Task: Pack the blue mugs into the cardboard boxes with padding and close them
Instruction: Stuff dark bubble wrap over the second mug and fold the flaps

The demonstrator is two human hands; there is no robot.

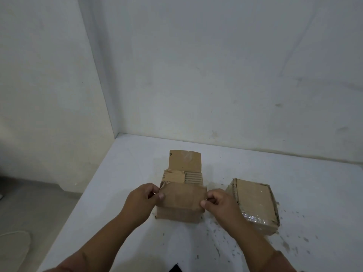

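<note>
I've got both hands, left (pixel 142 197) and right (pixel 219 201), pinching the front flap (pixel 182 196) of the cardboard box (pixel 179 213) on the desk (pixel 245 169).

A narrow gap (bare table (pixel 214 173)) separates open box (pixel 182 201) from closed box (pixel 253 203).

The open square brown cardboard box (pixel 179 212) in the middle is plain tan, and its near flap (pixel 182 197) is the same flat brown. Its raised far flap (pixel 185 160) carries a small black mark at the top left corner and a pale glossy streak. The corrugated cardboard padding (pixel 194 177) shows fine parallel ribs in lighter and darker brown. The closed flat brown cardboard box (pixel 253 201) bears a silvery, glittering patch (pixel 253 219) on its front. The white table top (pixel 121 193) is flecked with grey-brown specks. The dull white wall (pixel 216 65) has faint grey smudges.
</note>
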